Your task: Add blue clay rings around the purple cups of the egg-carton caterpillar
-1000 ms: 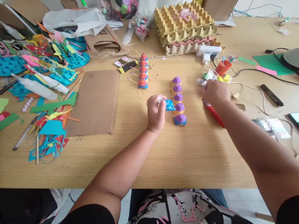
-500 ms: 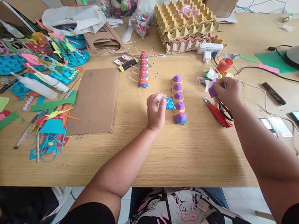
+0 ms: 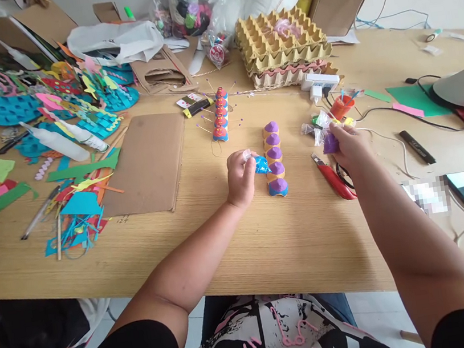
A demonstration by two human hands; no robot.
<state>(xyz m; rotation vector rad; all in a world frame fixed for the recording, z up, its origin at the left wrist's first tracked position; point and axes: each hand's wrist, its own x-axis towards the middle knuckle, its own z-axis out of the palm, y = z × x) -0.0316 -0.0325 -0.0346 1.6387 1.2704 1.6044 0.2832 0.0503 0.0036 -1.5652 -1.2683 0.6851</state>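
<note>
1. The left hand (image 3: 240, 179) on my feed is curled around a clear packet with blue contents (image 3: 261, 164), its grip closed on the neck while the blue end sticks out toward three o'clock.
2. I have the right hand (image 3: 349, 145) grasping a small purple packet (image 3: 330, 143) in a pinch, with the packet on the hand's nine o'clock side.
3. Between the two hands I see the purple-topped strip (image 3: 274, 155), a row of five pointed humps running from twelve to six on the wooden table (image 3: 207, 246). I take it as my dial's centre from here on.
4. The left hand sits at about eight o'clock, close by; the blue packet overlaps the strip's edge in my view, and I can't tell whether they touch. The right hand is at three, apart from the strip.
5. At four o'clock I find a red-handled cutter (image 3: 333, 177) lying flat, blade toward the strip.
6. At two I've got a cluster of small packets (image 3: 318, 121), with an orange cup (image 3: 341, 107) just behind.
7. At ten stands a red-topped strip (image 3: 221, 119) with thin sticks poking from its sides.
8. At nine, well apart, lies a cardboard sheet (image 3: 144, 163); near one o'clock, I see stacked egg trays (image 3: 278, 46).
</note>
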